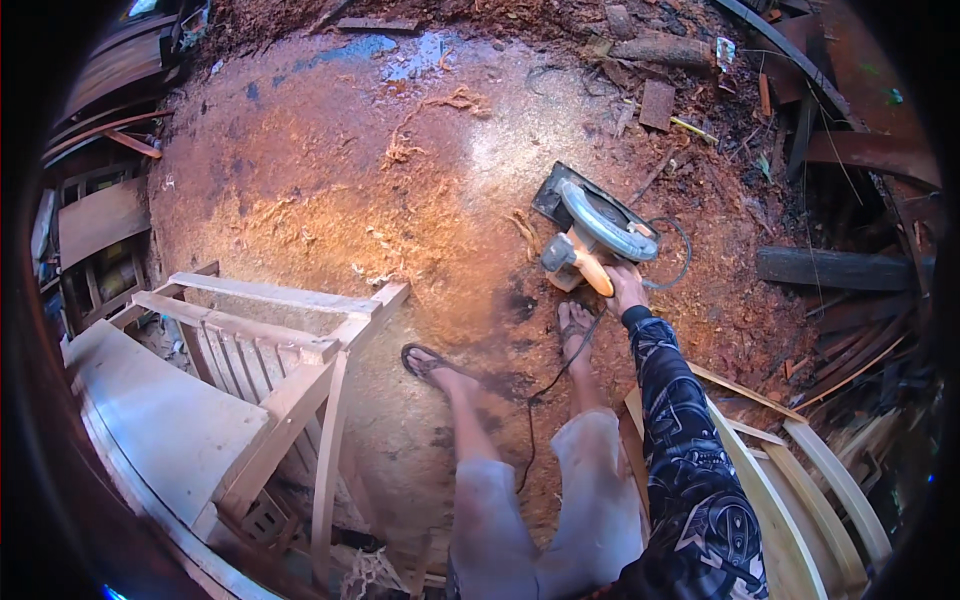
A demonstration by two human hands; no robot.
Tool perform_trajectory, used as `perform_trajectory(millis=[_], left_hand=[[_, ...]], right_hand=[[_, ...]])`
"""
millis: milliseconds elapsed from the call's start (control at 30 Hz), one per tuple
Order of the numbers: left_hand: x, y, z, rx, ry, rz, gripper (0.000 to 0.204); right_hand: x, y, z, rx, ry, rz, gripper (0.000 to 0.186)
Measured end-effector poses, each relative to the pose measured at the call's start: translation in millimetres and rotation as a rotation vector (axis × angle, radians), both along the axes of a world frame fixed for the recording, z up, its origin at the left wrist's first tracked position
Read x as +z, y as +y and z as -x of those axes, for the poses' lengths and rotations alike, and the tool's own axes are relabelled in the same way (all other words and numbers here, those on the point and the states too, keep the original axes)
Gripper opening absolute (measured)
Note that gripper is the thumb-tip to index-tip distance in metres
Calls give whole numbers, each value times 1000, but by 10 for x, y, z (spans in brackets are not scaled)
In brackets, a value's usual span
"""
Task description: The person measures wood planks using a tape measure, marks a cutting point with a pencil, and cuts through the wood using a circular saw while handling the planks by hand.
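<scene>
My right hand (627, 288) is closed around the back of the orange handle of a circular saw (607, 225), its arm reaching forward in a dark patterned sleeve. A rounded grey guard and a dark flat base plate show on the saw, which is low over the ground or resting on it; I cannot tell which. A dark power cord (532, 402) runs from near the hand down between my legs. My left hand does not show.
A wooden frame with slats (330, 350) stands at the left beside a pale board (165, 415). Long planks (815, 490) lie at the lower right. Scrap wood and a dark beam (835, 268) line the right side. Shavings cover the ground around my sandalled feet.
</scene>
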State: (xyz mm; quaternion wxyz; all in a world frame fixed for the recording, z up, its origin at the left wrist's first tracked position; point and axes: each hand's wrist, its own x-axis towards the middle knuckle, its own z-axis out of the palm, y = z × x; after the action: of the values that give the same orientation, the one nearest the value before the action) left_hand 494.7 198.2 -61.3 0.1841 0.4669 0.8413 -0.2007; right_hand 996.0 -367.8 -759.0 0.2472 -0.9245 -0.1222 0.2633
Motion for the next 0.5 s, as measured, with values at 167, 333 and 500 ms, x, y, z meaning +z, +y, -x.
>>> perform_trajectory(millis=[167, 333, 500], left_hand=[[293, -136, 536, -10, -181, -1, 61], [385, 75, 914, -404, -247, 85, 72], [222, -20, 1206, -281, -458, 12, 63]], right_hand=[[527, 283, 94, -333, -44, 286, 50], [1798, 849, 251, -644, 513, -507, 53], [4735, 2654, -113, -561, 1019, -1119, 60]])
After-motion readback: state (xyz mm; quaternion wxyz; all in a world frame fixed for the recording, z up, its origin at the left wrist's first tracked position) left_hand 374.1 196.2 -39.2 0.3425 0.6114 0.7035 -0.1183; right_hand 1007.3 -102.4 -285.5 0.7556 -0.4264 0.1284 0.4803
